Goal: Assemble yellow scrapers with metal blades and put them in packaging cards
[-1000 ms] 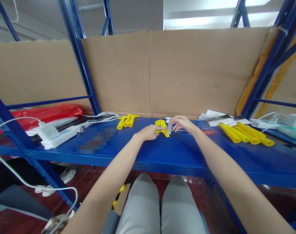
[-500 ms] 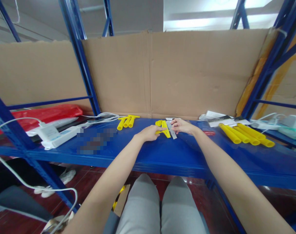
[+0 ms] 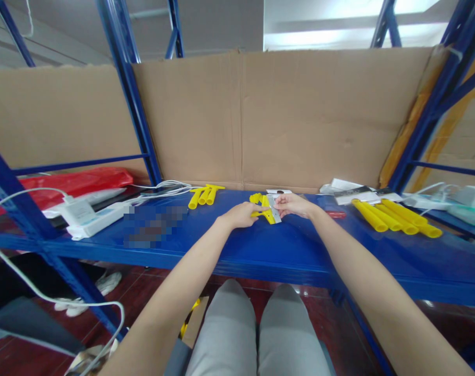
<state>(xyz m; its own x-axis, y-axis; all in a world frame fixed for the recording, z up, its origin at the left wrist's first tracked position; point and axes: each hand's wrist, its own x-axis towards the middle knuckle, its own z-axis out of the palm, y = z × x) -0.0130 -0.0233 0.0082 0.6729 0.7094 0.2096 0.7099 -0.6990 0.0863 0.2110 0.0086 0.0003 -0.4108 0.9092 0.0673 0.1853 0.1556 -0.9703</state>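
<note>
My left hand (image 3: 240, 214) is closed on a yellow plastic T-shaped scraper head (image 3: 269, 216) just above the blue shelf. My right hand (image 3: 294, 204) pinches a flat grey metal strip (image 3: 275, 213), which lies along the wide edge of the yellow head. The two pieces appear to touch. Just beyond my left fingers is another yellow piece (image 3: 255, 198), partly hidden. A pale flat item (image 3: 278, 191) lies behind my right hand. Several yellow T-shaped pieces (image 3: 211, 195) rest farther left.
Several yellow tubes (image 3: 378, 215) lie at the right, near white packets (image 3: 345, 187). A red object (image 3: 335, 214) lies right of my forearm. At the left are a white power strip (image 3: 100, 218), cables and a red bag (image 3: 76, 180). Cardboard (image 3: 300, 120) stands along the back.
My right hand has brought the metal strip slightly left, up against the yellow scraper head. My left hand keeps hold of the head and has hardly moved.
</note>
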